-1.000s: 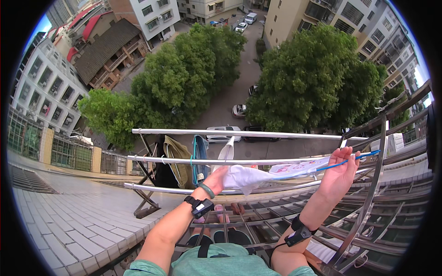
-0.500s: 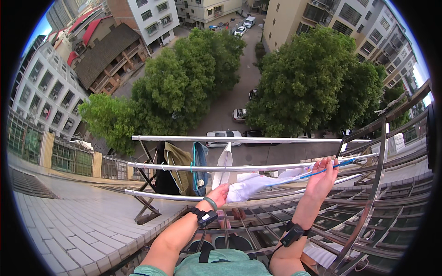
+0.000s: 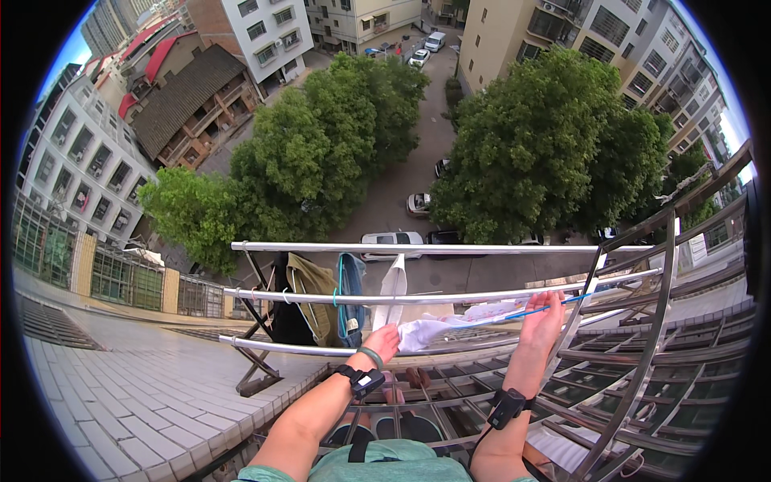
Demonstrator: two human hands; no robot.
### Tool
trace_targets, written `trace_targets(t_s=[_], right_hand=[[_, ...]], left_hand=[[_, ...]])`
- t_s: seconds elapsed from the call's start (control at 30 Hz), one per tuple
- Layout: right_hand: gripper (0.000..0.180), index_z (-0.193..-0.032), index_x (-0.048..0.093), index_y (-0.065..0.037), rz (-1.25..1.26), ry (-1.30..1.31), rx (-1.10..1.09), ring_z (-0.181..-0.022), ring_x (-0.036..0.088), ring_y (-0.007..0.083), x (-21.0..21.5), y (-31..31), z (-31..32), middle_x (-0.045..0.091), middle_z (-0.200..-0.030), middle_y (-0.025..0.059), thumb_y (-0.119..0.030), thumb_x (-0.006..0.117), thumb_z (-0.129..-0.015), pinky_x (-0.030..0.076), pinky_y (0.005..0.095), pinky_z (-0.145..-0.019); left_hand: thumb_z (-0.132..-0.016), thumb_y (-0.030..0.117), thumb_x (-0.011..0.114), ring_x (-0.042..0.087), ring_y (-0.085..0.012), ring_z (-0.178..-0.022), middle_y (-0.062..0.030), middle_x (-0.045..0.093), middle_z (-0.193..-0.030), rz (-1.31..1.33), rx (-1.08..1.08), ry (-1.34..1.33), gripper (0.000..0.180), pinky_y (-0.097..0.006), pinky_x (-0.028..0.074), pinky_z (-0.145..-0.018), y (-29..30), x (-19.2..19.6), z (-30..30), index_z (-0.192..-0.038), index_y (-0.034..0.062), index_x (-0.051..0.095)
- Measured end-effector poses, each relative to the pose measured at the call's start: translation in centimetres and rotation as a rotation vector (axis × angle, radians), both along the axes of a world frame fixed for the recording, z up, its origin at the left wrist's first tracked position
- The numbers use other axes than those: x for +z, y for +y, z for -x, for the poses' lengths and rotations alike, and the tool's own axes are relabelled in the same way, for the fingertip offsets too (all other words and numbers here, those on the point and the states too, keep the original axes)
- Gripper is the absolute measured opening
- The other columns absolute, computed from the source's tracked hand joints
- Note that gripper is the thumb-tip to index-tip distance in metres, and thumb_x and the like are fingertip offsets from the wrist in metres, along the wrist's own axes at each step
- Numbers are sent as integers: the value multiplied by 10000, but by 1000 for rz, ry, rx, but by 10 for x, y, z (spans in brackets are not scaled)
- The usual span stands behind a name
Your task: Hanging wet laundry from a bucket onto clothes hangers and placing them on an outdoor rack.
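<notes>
Pinched white printed garment [image 3: 423, 331] in left hand [image 3: 383, 343]; curled right hand [image 3: 543, 321] around blue hanger [image 3: 576, 298], not visibly hooked; showed olive garment [image 3: 316, 287] hung at left hand's ten o'clock.

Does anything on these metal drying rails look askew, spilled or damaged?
Only the white cloth garment with a pinkish print looks askew: it stretches sideways between the left hand and right hand, bunched at its left end, whereas the olive-green garment hangs down. No spill or damage shows.
</notes>
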State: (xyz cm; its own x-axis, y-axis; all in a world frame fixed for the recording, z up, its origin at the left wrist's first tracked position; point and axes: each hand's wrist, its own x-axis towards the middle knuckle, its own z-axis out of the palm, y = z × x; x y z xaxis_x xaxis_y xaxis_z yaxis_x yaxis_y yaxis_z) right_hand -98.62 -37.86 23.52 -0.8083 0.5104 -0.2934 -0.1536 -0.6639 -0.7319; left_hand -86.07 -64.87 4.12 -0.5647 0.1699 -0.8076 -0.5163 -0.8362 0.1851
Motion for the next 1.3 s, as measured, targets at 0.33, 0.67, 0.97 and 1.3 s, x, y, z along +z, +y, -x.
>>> trace_targets(t_s=[0.33, 0.67, 0.97, 1.3], right_hand=[[177, -1012, 463, -139, 35, -79, 12, -790, 497, 103, -37, 6, 8, 511, -873, -9, -147, 536, -851, 446, 297, -717], [242, -1004, 475, -146, 59, -202, -24, -797, 473, 104, -59, 11, 3, 493, -900, -13, -339, 525, -867, 437, 285, -714], [244, -1010, 469, -136, -42, -299, -52, -767, 480, 97, -81, -1, 11, 485, -883, -21, -345, 483, -885, 409, 260, -679], [244, -1013, 455, -146, -119, -439, 7, -706, 483, 79, -150, -6, 7, 504, -877, -20, -351, 472, -884, 401, 234, -611]], left_hand=[[-812, 217, 580, 468, -190, -1015, -59, 482, -1151, 6, 28, 9, 350, -355, 383, -862, 0, -14, -4, -1120, 103, 460], [-814, 238, 572, 464, -190, -1056, -50, 505, -1125, 126, -143, 16, 335, -350, 385, -856, 1, -14, -19, -1103, 103, 472], [-811, 235, 579, 498, -87, -811, 7, 568, -893, 694, -666, 376, 281, -234, 405, -681, 7, -14, -15, -1048, 88, 550], [-781, 167, 588, 531, -143, -797, -79, 582, -869, 1122, -870, 604, 282, -265, 442, -705, 26, -25, -23, -1023, 29, 548]])
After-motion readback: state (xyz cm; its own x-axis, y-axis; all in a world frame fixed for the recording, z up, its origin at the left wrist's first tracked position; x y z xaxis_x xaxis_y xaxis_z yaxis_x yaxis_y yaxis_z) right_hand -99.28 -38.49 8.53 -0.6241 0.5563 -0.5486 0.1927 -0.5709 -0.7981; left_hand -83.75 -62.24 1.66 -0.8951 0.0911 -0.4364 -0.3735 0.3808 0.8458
